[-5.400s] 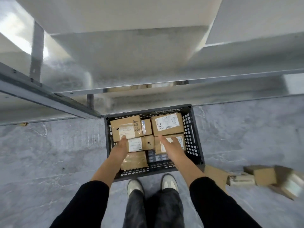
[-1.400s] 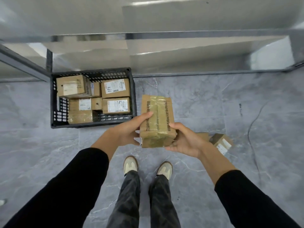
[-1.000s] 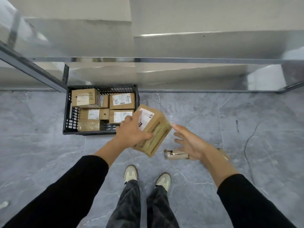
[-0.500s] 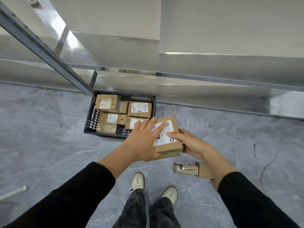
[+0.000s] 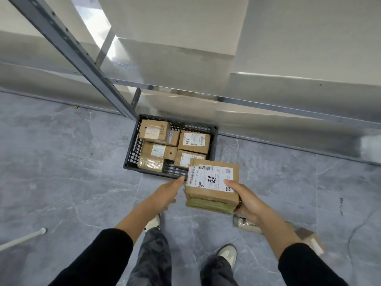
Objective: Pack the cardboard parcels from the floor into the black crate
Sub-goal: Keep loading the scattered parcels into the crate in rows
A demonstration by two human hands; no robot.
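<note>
Parcel [image 5: 212, 183] near crate [image 5: 132, 153] edge

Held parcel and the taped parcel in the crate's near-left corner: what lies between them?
In the head view, only bare crate floor grid separates the held parcel from the taped parcel; no box fills that gap.

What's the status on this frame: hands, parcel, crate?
Right hand has a grip on the labelled parcel; left hand open, fingertips at its edge. Black crate ahead, partly filled. More parcels on floor. Path clear.
</note>
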